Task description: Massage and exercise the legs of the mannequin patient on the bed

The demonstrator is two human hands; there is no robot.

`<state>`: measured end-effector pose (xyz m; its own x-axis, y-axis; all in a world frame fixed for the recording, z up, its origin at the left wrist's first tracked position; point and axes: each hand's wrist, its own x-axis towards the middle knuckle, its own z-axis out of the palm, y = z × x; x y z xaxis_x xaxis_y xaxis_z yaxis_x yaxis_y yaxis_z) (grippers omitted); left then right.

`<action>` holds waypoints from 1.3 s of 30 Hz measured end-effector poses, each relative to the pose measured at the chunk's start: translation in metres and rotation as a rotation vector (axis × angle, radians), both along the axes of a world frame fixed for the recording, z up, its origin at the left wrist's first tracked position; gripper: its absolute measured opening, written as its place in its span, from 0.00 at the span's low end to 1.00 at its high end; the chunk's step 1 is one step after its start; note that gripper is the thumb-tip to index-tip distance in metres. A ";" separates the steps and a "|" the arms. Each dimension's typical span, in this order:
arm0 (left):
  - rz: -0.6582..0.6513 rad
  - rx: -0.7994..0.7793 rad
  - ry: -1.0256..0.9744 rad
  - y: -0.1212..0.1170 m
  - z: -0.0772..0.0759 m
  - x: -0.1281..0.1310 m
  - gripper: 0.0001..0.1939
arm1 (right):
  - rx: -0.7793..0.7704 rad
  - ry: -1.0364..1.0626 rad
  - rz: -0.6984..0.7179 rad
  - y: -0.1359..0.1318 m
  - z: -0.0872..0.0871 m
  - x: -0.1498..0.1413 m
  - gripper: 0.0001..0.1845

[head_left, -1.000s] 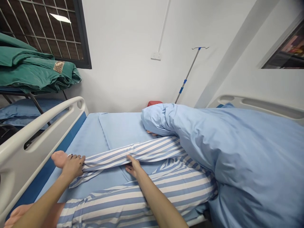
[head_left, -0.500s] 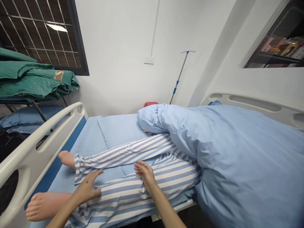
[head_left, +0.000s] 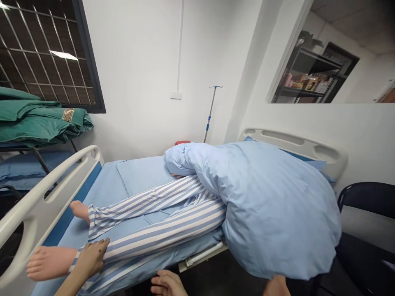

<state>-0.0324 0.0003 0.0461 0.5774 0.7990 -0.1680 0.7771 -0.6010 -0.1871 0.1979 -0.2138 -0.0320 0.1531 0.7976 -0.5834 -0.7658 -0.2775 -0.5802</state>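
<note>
A manikin's legs in blue-and-white striped trousers (head_left: pixel 173 226) lie on the bed, both bare feet toward the footboard. My left hand (head_left: pixel 92 257) is wrapped over the lower part of the near trouser leg, just above the near foot (head_left: pixel 49 262), fingers on top and thumb on the near side. Low in the view, my right hand (head_left: pixel 168 283) is off the mattress edge, its fingers loosely bent and apart, with nothing visible in it. A bunched light blue quilt (head_left: pixel 277 205) covers the manikin's upper body and hangs over the near side.
The pale footboard (head_left: pixel 68 170) stands at the left and the headboard (head_left: pixel 296 142) at the far right. A black chair (head_left: pixel 370 201) is beside the bed. Behind it rises an IV pole (head_left: pixel 210 113). A skin-coloured shape (head_left: pixel 276 285) below the quilt is unclear.
My left hand has moved down onto the lower trouser leg. My right hand has left the near thigh and dropped toward me. The near leg lies straighter, and the view has turned right.
</note>
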 end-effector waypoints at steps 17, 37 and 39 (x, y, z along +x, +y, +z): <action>0.066 0.131 -0.075 -0.027 0.072 0.012 0.34 | 0.459 0.296 -0.174 0.031 0.077 0.044 0.13; 0.192 -0.117 -0.490 -0.052 0.016 0.104 0.16 | 0.604 -0.039 -0.188 0.014 0.165 0.091 0.12; 0.161 -0.071 -0.466 -0.048 0.027 0.098 0.18 | 0.612 -0.035 -0.199 0.014 0.164 0.091 0.12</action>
